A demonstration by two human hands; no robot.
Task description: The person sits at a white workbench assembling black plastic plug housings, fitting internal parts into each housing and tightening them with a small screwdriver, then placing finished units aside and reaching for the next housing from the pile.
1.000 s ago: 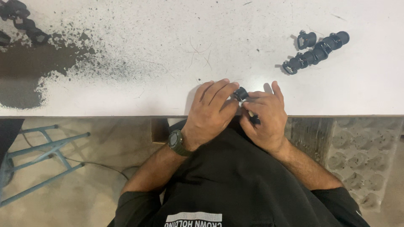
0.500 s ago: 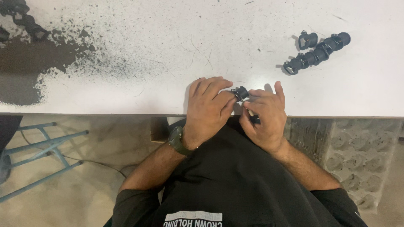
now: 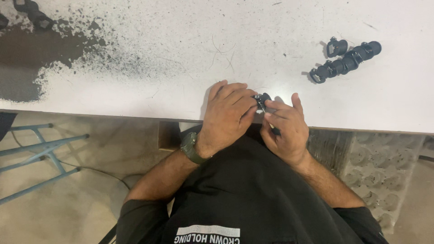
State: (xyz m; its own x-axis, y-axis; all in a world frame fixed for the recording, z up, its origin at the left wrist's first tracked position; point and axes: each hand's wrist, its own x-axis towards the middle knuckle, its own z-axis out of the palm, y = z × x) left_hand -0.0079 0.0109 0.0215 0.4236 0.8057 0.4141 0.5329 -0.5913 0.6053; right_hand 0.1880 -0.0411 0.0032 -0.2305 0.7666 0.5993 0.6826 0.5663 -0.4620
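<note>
Little has moved since the earlier frames: both hands stay together at the near edge of the white worktop (image 3: 135,95), in the middle of the frame, with the left hand's fingers shifted only slightly over the part they hold.

The left hand (image 3: 226,113), with a green watch (image 3: 192,149) on its wrist, is curled over a small black fitting (image 3: 261,98), fingers closed around it. The right hand (image 3: 284,129) pinches the same fitting from the other side and also grips a thin dark tool (image 3: 273,130) whose end shows below its fingers; what the tool is cannot be told.

As a judgement, the work on this piece is midway: it is held off the worktop, not yet put down. In the upper right lies a row of joined black fittings (image 3: 346,63), with one separate piece just beside it; these look finished. In the upper left, more black pieces (image 3: 31,13) sit by a dark powdery stain (image 3: 31,58).
</note>
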